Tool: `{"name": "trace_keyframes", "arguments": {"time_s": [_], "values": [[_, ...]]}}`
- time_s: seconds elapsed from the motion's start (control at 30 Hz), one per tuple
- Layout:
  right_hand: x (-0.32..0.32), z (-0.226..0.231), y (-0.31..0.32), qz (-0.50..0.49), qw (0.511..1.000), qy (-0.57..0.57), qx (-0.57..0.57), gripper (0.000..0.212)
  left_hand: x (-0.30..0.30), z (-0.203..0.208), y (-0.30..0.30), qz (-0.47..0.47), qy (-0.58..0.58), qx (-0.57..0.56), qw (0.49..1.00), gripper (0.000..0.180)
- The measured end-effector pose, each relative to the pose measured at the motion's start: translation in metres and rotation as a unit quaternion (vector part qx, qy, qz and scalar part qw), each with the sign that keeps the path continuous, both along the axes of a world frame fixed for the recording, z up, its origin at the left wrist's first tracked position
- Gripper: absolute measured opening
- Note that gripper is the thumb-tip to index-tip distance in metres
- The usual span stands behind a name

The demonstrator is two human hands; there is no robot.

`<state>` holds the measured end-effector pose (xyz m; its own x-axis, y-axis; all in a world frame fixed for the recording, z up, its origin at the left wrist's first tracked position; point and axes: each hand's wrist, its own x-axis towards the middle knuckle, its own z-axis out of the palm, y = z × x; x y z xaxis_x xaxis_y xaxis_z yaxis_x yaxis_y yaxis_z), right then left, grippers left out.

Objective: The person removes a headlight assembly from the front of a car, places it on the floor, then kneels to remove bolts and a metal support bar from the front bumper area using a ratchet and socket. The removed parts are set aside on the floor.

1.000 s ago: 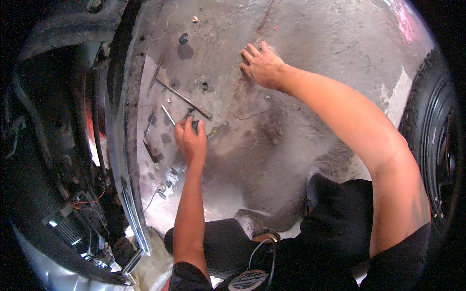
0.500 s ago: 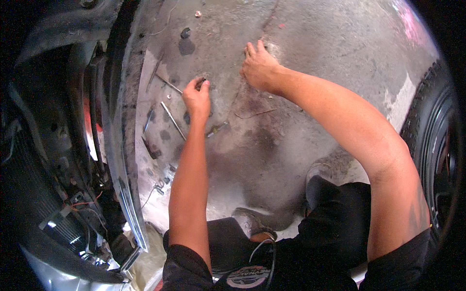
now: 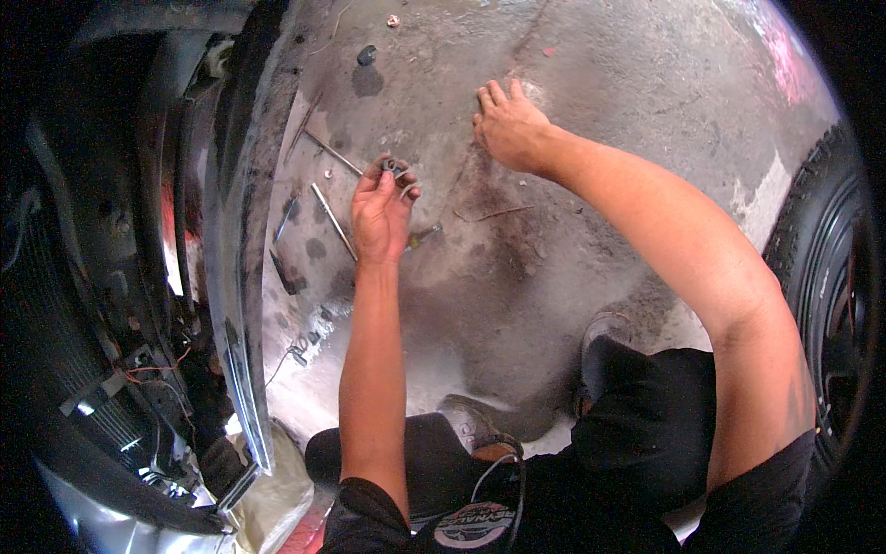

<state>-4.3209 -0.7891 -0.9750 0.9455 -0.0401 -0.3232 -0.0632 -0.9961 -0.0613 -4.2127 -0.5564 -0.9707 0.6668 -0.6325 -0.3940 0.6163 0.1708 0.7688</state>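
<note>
Left grip on one dark piece

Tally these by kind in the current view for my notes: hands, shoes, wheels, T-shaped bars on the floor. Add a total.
Hands: 2 (left hand, right hand)
Shoes: 2
Wheels: 1
T-shaped bars: 1
Total: 6

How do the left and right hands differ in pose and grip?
Left hand is palm up; right hand is palm down.
Left hand curls its fingers around a small dark part; right hand has its fingers extended, with no held object visible.
Both are bare, over the grey floor.
</note>
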Motion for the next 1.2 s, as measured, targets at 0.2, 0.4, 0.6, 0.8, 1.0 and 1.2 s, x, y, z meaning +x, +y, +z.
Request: {"name": "trace_keyframes", "arguments": {"time_s": [0.2, 0.4, 0.6, 0.8, 1.0, 1.2], "values": [[0.009, -0.006, 0.014, 0.027, 0.981, -0.117, 0.154, 0.044, 0.004, -0.008, -0.001, -0.009, 0.001, 0.03, 1.0, 0.02], [0.027, 0.003, 0.041, -0.094, 0.898, -0.163, 0.398, 0.026, -0.002, -0.004, -0.035, -0.054, -0.005, 0.115, 0.992, 0.022], [0.036, -0.005, -0.005, -0.072, 0.961, -0.118, 0.24, 0.019, 0.055, -0.024, -0.069, -0.071, -0.251, 0.381, 0.887, 0.032], [0.034, -0.023, -0.013, -0.041, 0.991, 0.014, 0.13, 0.024, 0.139, -0.037, -0.128, -0.173, -0.658, 0.474, 0.559, 0.047], [0.045, -0.004, 0.0, 0.022, 0.996, 0.039, 0.082, 0.019, 0.17, -0.058, -0.148, -0.201, -0.716, 0.482, 0.464, 0.049], [0.045, -0.023, 0.006, -0.017, 0.994, 0.064, 0.09, 0.02, 0.128, -0.044, -0.151, -0.188, -0.688, 0.537, 0.45, 0.038]]}}
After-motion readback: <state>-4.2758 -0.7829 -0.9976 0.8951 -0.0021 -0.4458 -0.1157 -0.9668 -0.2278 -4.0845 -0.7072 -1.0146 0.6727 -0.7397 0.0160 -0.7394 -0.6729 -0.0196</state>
